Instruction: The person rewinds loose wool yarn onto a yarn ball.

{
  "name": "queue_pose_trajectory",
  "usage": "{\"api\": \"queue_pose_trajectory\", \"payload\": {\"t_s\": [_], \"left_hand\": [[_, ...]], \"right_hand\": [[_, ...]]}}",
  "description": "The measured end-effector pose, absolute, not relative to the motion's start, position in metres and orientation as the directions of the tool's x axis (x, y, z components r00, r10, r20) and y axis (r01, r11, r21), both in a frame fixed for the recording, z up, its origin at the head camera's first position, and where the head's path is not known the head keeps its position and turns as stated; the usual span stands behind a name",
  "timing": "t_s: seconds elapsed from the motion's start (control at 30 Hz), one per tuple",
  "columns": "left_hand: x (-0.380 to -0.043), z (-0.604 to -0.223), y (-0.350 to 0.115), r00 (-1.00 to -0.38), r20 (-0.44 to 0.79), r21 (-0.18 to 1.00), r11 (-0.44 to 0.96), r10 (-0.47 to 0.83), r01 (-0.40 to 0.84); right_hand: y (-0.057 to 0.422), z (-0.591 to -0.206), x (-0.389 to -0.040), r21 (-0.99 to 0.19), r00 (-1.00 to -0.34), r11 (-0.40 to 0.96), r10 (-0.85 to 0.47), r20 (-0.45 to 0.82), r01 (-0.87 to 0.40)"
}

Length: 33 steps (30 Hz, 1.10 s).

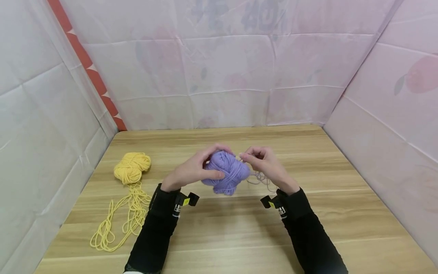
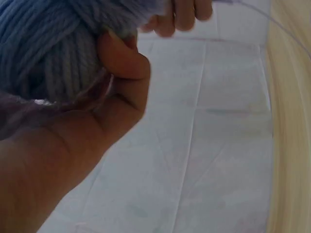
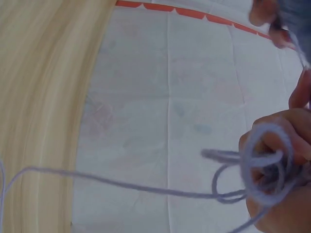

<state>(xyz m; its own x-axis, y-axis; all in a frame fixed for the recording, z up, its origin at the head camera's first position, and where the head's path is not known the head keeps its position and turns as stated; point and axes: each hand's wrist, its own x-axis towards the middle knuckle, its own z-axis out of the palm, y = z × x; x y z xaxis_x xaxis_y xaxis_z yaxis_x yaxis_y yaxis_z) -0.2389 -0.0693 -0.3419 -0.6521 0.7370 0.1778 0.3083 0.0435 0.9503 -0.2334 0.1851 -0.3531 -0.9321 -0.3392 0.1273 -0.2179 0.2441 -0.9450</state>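
Note:
A ball of purple yarn (image 1: 227, 171) is held up over the table, gripped by my left hand (image 1: 198, 165) with the thumb across its front. In the left wrist view the thumb presses into the strands of the purple yarn ball (image 2: 53, 53). Just right of the ball, my right hand (image 1: 265, 163) pinches a strand of the purple yarn between thumb and finger. Loose loops of purple strand (image 3: 267, 165) hang by the curled fingers of the right hand (image 3: 286, 194) in the right wrist view. One strand trails from them toward the table.
A yellow yarn ball (image 1: 132, 167) lies at the left of the wooden table (image 1: 239, 236), with a tangle of loose yellow strands (image 1: 131, 213) in front of it, partly behind the left forearm. Pale printed sheets (image 1: 222, 76) stand around the back and sides.

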Motion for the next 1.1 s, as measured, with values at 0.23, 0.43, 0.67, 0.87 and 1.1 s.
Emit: {"api": "queue_pose_trajectory", "payload": {"t_s": [0.23,0.43,0.67,0.87,1.1], "left_hand": [[-0.243,-0.344,-0.069,-0.756,0.223,0.833,0.283,0.615,0.476],[-0.25,-0.346,-0.068,-0.911,0.274,0.913,0.214,0.308,0.347],[-0.252,-0.345,-0.073,-0.952,0.296,0.955,-0.05,0.076,0.293],[-0.252,-0.341,-0.08,-0.951,0.31,0.918,-0.264,0.017,0.294],[-0.249,-0.338,-0.082,-0.933,0.352,0.817,-0.512,0.077,0.266]], "right_hand": [[0.186,-0.343,-0.223,-0.957,-0.931,0.151,-0.312,0.19,-0.247],[0.182,-0.337,-0.214,-0.915,-0.881,0.2,-0.401,0.25,-0.35],[0.176,-0.338,-0.21,-0.872,-0.846,0.279,-0.477,0.237,-0.401],[0.171,-0.342,-0.213,-0.855,-0.807,0.297,-0.552,0.209,-0.426],[0.168,-0.354,-0.224,-0.842,-0.778,0.316,-0.602,0.179,-0.438]]}}
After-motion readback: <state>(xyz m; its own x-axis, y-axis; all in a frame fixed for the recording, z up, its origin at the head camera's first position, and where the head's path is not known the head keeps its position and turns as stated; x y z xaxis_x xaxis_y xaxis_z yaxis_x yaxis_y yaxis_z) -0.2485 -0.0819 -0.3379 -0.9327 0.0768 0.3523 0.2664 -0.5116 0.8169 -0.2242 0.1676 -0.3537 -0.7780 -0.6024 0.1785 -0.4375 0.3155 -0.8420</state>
